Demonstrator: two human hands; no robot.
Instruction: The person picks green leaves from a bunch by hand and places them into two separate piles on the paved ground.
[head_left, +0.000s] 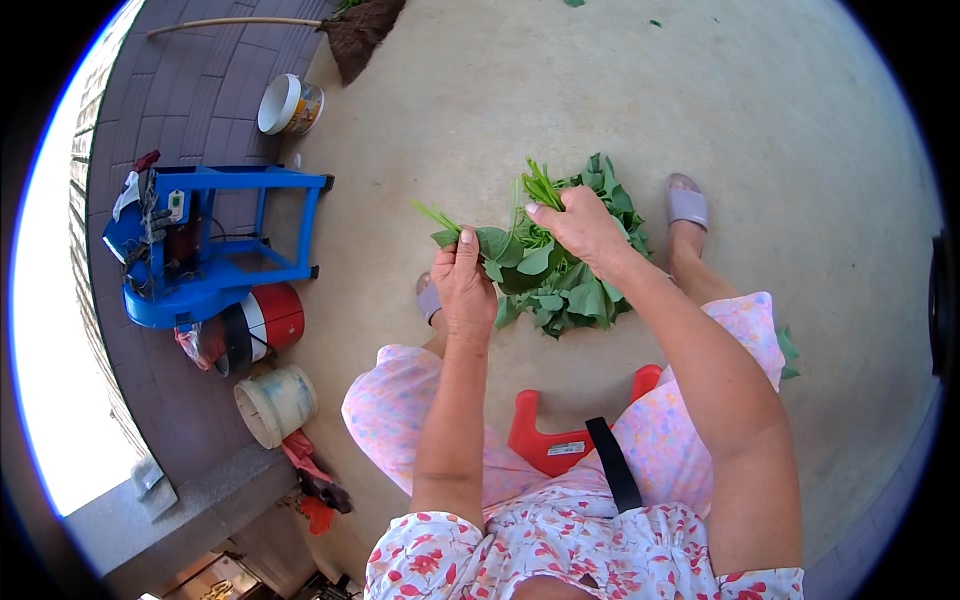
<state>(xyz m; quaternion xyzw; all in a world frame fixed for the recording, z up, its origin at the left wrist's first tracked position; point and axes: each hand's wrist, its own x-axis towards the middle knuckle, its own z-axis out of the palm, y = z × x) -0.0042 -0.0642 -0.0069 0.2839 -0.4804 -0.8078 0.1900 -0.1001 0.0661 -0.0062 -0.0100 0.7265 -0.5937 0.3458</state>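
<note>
Between my feet, a heap of leafy green vine shoots (581, 296) lies on the concrete floor. My left hand (466, 279) pinches a few green stems (439, 216) between thumb and fingers, and broad leaves (499, 251) hang out to its right. Above the heap's upper left, my right hand (581, 225) is closed around a bunch of bright green stems (541, 186) whose cut ends point up and left. The lower part of that bunch is hidden by the hand and merges with the leaves behind it.
I sit on a red plastic stool (544, 442). Along the tiled wall at left are a blue metal-framed machine (232, 180), a white bucket (281, 105), a red-and-white bucket (281, 319) and a pale bucket (289, 401). A broom (360, 34) lies at upper left.
</note>
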